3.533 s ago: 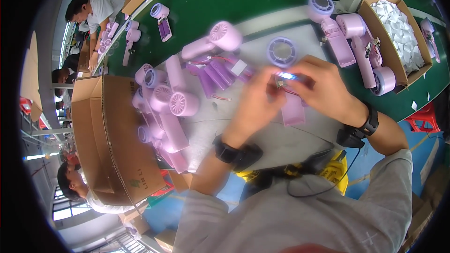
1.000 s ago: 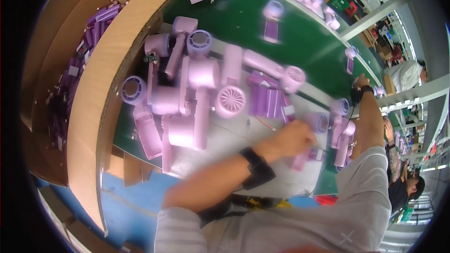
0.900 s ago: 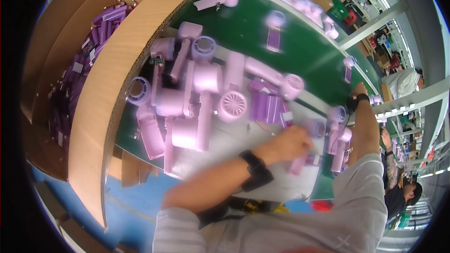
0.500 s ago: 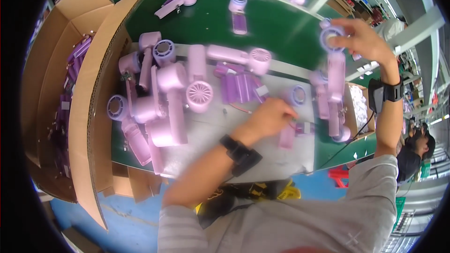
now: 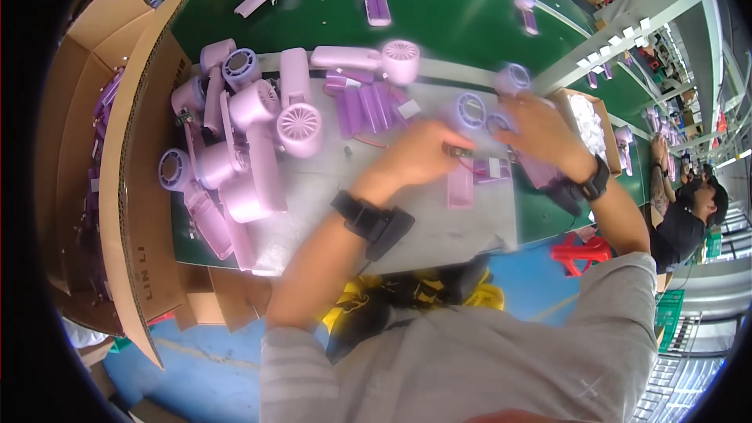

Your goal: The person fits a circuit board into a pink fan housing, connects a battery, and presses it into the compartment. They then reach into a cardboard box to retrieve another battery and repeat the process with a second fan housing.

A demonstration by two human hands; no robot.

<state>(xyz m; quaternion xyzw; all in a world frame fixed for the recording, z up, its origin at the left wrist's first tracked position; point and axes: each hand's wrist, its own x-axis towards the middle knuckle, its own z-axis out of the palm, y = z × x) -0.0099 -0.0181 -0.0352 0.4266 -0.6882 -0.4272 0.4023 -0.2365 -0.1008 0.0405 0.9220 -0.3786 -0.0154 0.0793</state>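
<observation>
An opened pink handheld fan lies on the grey work mat, its ring-shaped head [image 5: 470, 112] above and its hollow handle [image 5: 460, 190] below. Between them, the thumb and fingers of my left hand [image 5: 411, 155] pinch a small circuit board [image 5: 459, 151]. A purple battery [image 5: 493, 171] with a white label lies beside the handle. My right hand [image 5: 540, 131], somewhat blurred, is closed around another fan, whose round head [image 5: 499, 121] shows at the fingertips. Just beyond this hand is a further fan head [image 5: 514, 78]; pink handles [image 5: 540, 170] show partly beneath the palm.
Pink fans [image 5: 251, 157] are heaped at the left beside a cardboard box [image 5: 117, 188]. Purple batteries [image 5: 368, 106] lie mid-mat. More fans [image 5: 374, 0] rest on the green belt [image 5: 329, 12]. A small carton [image 5: 583, 113] holds white pieces. A co-worker [image 5: 689, 223] sits at the right.
My right hand has come down from above the green belt with its fan, toward the mat's right edge. My left hand stays at the opened fan. The whole view has shifted slightly.
</observation>
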